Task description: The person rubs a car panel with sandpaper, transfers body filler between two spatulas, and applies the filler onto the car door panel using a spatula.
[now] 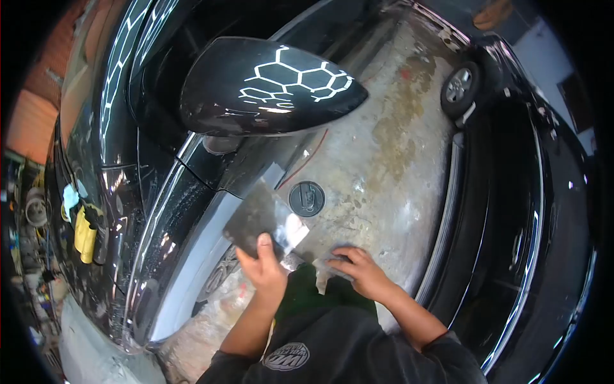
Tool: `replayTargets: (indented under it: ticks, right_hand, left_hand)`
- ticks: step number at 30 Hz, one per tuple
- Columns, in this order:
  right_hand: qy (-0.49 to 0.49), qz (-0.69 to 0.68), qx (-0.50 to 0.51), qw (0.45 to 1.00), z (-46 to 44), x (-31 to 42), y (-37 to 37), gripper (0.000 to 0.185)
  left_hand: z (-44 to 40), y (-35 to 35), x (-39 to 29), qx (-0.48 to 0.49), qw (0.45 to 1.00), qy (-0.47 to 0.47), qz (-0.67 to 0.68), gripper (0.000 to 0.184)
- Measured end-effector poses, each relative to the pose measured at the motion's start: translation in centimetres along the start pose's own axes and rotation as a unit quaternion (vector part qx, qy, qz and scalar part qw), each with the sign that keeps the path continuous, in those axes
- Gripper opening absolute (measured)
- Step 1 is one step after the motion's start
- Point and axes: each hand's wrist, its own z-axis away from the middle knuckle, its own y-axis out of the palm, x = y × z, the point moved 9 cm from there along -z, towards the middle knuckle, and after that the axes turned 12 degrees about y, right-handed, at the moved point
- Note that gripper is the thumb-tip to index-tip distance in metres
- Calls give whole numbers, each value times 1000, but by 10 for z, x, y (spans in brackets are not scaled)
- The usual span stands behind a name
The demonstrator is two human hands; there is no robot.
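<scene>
1. Flat grey sheet [251, 216]: it lay near the centre of the frame, a little left, tilted, with a bright patch at its lower right corner. Its outline looked nearly square, so I could not tell a long axis.

2. The left hand [261, 272] was at the sheet's lower edge, pinching it – the thumb lay on the upper face and pointed up the frame, with the other fingers mostly hidden from view. From this grip the sheet reached up the frame, towards the mirror side.

3. The right hand [361, 272] was lower and to the right, apart from the sheet; the left was clearly the nearer, being in contact with it. The right fingers were curled over a crumpled pale piece [322, 274], gripping it, and part of it hung below them. How the thumb pressed there I could not tell.

4. The black side mirror [224, 83] stood above the sheet, in the upper middle of the frame, its narrow end pointing right – apart from both hands in this view.

5. A pale grey panel edge [192, 272] ran down the lower left, left of the left hand. The round black object [307, 199] was just right of the sheet in the picture, against the stained floor [377, 192].
</scene>
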Motion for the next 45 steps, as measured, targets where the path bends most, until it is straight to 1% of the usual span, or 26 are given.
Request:
replayTargets:
  ticks: [1, 2, 3, 4, 6, 7, 9, 11, 12, 14, 16, 18, 19, 22, 25, 27, 28, 31, 32, 33, 34, 35, 37, 38, 42, 45]
  right_hand:
    - [38, -139, 14, 989, -12, -24, 4, 63]
    - [78, -274, 29, 958, -22, -51, 14, 62]
    - [197, -417, 47, 886, -31, -92, 35, 55]
    - [208, -517, 68, 827, -48, -111, 47, 54]
    - [227, -692, 107, 677, -89, -149, 77, 54]
    - [215, -703, 143, 663, -111, -170, 95, 58]
    - [208, -715, 186, 641, -155, -191, 125, 58]
    - [236, -720, 255, 600, -188, -213, 167, 61]
    - [264, -716, 302, 571, -199, -224, 188, 64]
    - [198, -700, 313, 610, -231, -228, 215, 73]
    - [132, -683, 342, 632, -252, -233, 240, 74]
    - [146, -732, 357, 561, -269, -239, 267, 78]
    - [152, -757, 361, 524, -278, -245, 280, 81]
    - [120, -795, 392, 447, -297, -263, 313, 90]
    - [64, -799, 384, 459, -311, -283, 329, 86]
    - [-31, -761, 368, 534, -316, -293, 324, 83]
    - [-73, -737, 359, 568, -316, -298, 321, 81]
    - [-137, -677, 277, 668, -325, -319, 305, 74]
    - [-172, -566, 176, 787, -333, -330, 295, 71]
    - [-195, -434, 67, 877, -341, -339, 285, 69]
    - [-208, -286, -46, 934, -344, -345, 275, 66]
    - [-199, -140, -160, 957, -339, -332, 266, 55]
    - [-255, 38, -230, 938, -345, -313, 263, 51]
    - [-277, 127, -262, 915, -350, -305, 264, 49]
    - [-286, 166, -289, 898, -377, -295, 266, 45]
    - [-303, 167, -285, 894, -381, -285, 267, 45]
  left_hand:
    - [-6, -3, 3, 3, 998, 29, 50, 37]
    - [-9, -7, 7, 5, 993, 62, 98, 37]
    - [-13, -5, 10, 24, 996, 43, 74, 41]
    - [-13, -9, 22, 44, 996, 63, 41, 41]
    - [-8, -25, 50, 83, 990, 107, -28, 42]
    - [-5, -32, 68, 98, 988, 104, -52, 42]
    - [23, -50, 121, 147, 960, 95, -218, 34]
    - [42, -46, 166, 207, 946, 112, -225, 29]
    - [51, -27, 177, 242, 948, 143, -148, 29]
    - [84, 8, 237, 376, 911, 93, -138, 33]
    - [115, 32, 286, 398, 909, 113, -48, 33]
    - [122, 43, 311, 387, 907, 169, 6, 33]
    - [122, 41, 315, 379, 895, 236, -14, 33]
    - [136, 26, 380, 373, 915, 150, 20, 35]
    - [151, 3, 432, 369, 918, 140, -31, 36]
    - [162, -15, 458, 374, 919, 108, -58, 35]
    - [169, -23, 460, 374, 917, 124, -72, 34]
    - [178, -32, 448, 377, 905, 158, -117, 34]
    - [179, -39, 449, 357, 911, 157, -137, 34]
    - [181, -46, 449, 336, 916, 153, -156, 34]
    - [184, -53, 448, 316, 920, 150, -174, 34]
    - [189, -61, 456, 318, 915, 122, -217, 32]
    - [187, -70, 457, 290, 924, 75, -238, 30]
    - [186, -74, 457, 276, 927, 53, -248, 29]
    - [178, -81, 461, 262, 906, 26, -331, 25]
    - [165, -82, 463, 239, 917, 2, -320, 22]
